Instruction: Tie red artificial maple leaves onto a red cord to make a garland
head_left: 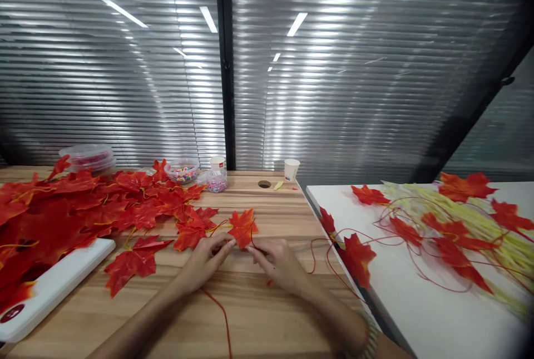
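A small red-orange artificial maple leaf (242, 227) is held upright over the wooden table, between my two hands. My left hand (206, 259) is closed, thumb and forefinger pinching the leaf's lower left edge. My right hand (278, 263) is closed in a pinch by the leaf's base, on a thin red cord (253, 235) that loops up in front of the leaf. The exact grip at the fingertips is partly hidden. Another stretch of red cord (225, 314) trails from below my left hand to the table's front edge.
Piled red maple leaves (83, 208) and a white device (58, 286) lie on the left. Bead containers (182, 171) and paper cups (291, 170) stand at the back. Corded leaves (357, 256) drape onto a white table (400, 314) with yellow strands (496, 231).
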Tool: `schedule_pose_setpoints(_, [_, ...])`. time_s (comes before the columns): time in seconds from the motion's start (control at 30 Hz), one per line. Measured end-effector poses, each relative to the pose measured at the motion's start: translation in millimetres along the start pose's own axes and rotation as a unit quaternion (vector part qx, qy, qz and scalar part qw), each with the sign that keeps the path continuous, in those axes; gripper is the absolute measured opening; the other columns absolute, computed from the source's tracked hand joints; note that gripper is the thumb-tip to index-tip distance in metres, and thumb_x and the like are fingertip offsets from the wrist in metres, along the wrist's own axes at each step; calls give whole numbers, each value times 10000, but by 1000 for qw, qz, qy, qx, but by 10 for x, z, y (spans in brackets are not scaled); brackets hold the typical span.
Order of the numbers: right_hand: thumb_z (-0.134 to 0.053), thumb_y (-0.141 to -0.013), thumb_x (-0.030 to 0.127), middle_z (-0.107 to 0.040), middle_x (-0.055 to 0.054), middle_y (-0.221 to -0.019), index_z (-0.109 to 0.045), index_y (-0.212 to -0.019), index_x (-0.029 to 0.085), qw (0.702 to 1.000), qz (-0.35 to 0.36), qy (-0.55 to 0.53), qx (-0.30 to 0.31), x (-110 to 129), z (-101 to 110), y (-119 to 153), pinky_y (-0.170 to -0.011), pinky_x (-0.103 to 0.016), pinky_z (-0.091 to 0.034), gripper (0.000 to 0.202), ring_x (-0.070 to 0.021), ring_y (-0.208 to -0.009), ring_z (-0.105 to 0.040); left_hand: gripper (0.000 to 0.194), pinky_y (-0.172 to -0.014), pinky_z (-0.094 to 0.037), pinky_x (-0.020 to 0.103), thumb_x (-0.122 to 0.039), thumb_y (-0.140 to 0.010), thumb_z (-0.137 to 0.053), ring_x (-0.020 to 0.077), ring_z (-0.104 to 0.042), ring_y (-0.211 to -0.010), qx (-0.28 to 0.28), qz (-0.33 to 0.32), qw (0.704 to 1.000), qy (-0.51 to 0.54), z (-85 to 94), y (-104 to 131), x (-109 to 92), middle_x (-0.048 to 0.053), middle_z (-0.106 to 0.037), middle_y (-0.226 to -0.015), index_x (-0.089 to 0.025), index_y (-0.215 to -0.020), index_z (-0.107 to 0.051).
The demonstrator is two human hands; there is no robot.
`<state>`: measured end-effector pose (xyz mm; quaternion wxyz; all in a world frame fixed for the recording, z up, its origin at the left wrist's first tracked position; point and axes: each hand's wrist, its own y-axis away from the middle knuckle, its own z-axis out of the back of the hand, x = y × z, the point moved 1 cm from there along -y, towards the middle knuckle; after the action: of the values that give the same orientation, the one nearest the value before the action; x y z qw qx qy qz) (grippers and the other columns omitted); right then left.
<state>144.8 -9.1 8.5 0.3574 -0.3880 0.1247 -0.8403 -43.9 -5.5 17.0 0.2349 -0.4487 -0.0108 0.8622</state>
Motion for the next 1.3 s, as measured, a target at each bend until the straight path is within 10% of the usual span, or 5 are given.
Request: schedule_pose_setpoints(1.3, [-375, -892, 258, -570, -5, -619, -575, -726, 158, 998, -2, 46, 42, -18, -20, 16, -550, -197, -313, 279, -96, -554, -471, 326, -561, -371, 196, -346, -873, -323, 113, -469, -614, 51, -7, 997, -50, -41, 18, -43, 0, -537, -657, -152, -855, -584])
